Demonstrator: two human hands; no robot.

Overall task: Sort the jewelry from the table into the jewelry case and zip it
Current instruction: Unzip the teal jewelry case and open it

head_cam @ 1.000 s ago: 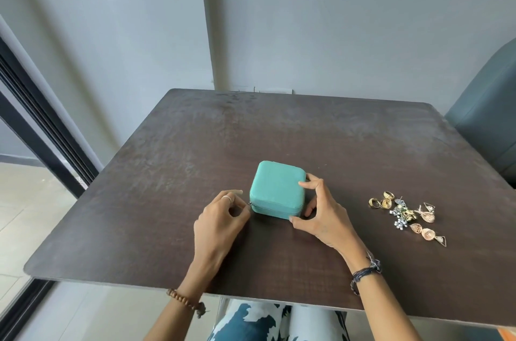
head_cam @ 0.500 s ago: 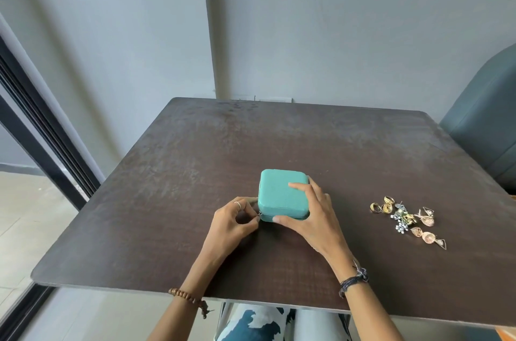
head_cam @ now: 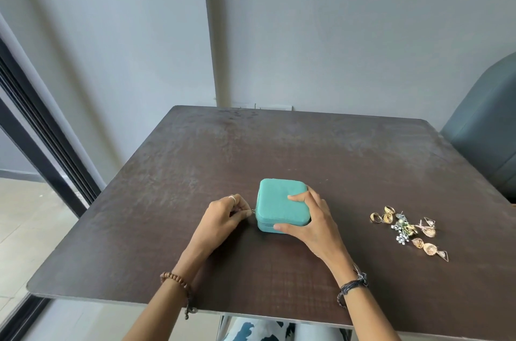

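A small teal jewelry case (head_cam: 275, 198) lies closed on the dark brown table (head_cam: 279, 145), near the front middle. My right hand (head_cam: 312, 223) holds it, fingers over the lid and thumb against the front side. My left hand (head_cam: 223, 217) is at the case's left side and pinches the small metal zipper pull (head_cam: 253, 211). A pile of jewelry (head_cam: 409, 230) lies on the table to the right of the case: gold rings, several gold earrings and a silver flower piece.
A grey-blue chair (head_cam: 485, 128) stands at the table's right edge. A grey wall runs behind the table, and a dark door frame (head_cam: 33, 128) lies to the left. The table's front edge is close to my body.
My right hand slid further over the lid of the case. My left hand closed in on the case's left side and took hold of the zipper pull.
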